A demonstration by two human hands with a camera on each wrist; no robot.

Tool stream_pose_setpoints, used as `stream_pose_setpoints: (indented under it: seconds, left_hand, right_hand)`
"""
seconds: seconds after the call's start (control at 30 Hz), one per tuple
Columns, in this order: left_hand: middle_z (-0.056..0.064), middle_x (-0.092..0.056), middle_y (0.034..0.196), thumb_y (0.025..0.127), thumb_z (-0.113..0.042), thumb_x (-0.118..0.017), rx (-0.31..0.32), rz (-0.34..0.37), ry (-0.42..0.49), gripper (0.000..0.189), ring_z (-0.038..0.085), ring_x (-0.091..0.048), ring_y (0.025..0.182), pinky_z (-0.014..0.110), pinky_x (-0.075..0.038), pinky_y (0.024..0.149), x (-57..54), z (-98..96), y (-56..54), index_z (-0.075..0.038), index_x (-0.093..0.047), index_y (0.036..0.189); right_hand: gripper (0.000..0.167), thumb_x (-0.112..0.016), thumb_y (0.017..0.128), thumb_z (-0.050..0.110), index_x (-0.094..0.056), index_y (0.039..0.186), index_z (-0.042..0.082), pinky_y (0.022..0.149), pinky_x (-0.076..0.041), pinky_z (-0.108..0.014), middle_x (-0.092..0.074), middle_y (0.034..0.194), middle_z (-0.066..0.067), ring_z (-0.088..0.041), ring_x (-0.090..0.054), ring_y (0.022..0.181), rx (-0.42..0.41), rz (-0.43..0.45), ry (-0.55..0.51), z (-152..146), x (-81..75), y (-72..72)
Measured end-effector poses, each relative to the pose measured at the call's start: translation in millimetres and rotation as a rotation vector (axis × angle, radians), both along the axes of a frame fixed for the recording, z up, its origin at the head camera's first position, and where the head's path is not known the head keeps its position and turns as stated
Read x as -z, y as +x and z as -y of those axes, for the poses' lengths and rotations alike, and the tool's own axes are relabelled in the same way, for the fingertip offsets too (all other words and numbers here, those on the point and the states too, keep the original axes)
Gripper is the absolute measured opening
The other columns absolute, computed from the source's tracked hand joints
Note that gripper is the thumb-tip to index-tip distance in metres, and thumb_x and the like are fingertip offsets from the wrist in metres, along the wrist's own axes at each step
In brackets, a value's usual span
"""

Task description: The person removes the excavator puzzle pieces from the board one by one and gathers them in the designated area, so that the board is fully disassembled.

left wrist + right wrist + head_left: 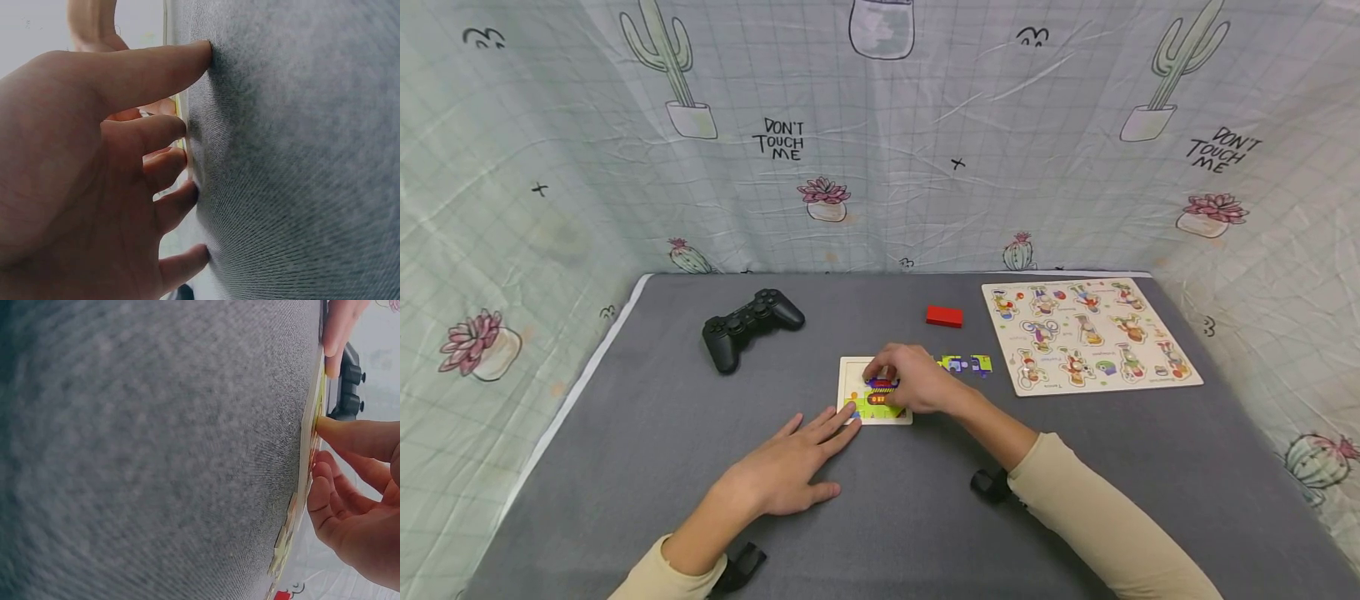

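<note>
- At the left of the desk (617, 483), a black game controller (753, 327) lies aslant, apart from both hands.
- The left hand (786, 468) has its fingers spread wide and nearly straight, two tips at the puzzle tray's near left corner. If that touch is too light, the puzzle tray (843, 388) could slide or turn under a push from the other side.
- The tray lies flat between the hands, near the middle of the desk, with bright puzzle pieces (872, 410) in its near part and bare wood at its far left. A piece pressed at one edge only could tip, or ride up on its neighbour. The tray's sides run nearly square to the desk; its long axis seems to go left to right, though the slanted view makes that unsure. Which way its picture faces is hidden.
- The right hand (917, 381) reaches over the tray, fingers bent and narrow, thumb down on the pieces; I cannot tell whether one is pinched.
- Just beyond that hand lie two loose pieces (981, 364), side by side; a careless knuckle could knock them.
- Behind them is a red block (944, 316).
- Farthest right, a picture board (1007, 367) lies slightly turned.
</note>
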State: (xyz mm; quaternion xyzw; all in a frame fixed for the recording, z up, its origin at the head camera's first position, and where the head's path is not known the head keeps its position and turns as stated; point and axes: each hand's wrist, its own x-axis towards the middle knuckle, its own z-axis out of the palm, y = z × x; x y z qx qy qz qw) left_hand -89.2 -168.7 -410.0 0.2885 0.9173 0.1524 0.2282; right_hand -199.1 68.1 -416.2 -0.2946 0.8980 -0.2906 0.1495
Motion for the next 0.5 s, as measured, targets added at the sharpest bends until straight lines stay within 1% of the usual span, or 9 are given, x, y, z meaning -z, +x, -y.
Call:
stream_pose_setpoints:
  seconds: [0.23,0.5]
  left_hand:
    - [-0.001,-0.013,0.177,0.1,-0.036,-0.071,0.001,-0.009,0.003,0.082,0.028,-0.019,0.162,0.066,-0.019,0.126,0.0,0.1,0.9,-0.018,-0.028,0.167]
    - [-0.001,-0.012,0.177,0.1,-0.037,-0.071,-0.005,-0.008,-0.007,0.081,0.028,-0.019,0.162,0.065,-0.018,0.126,-0.1,-0.7,1.4,-0.018,-0.029,0.166]
  right_hand:
    - [0.038,-0.074,0.083,-0.003,-0.078,0.118,0.012,0.083,-0.052,-0.033,-0.068,0.118,-0.005,-0.019,-0.062,0.097,0.017,0.014,-0.005,0.4,0.3,1.7]
    - [0.04,-0.073,0.082,-0.004,-0.078,0.118,0.012,0.086,-0.052,-0.036,-0.066,0.116,-0.005,-0.02,-0.063,0.098,0.01,-0.022,-0.001,1.0,0.2,3.8]
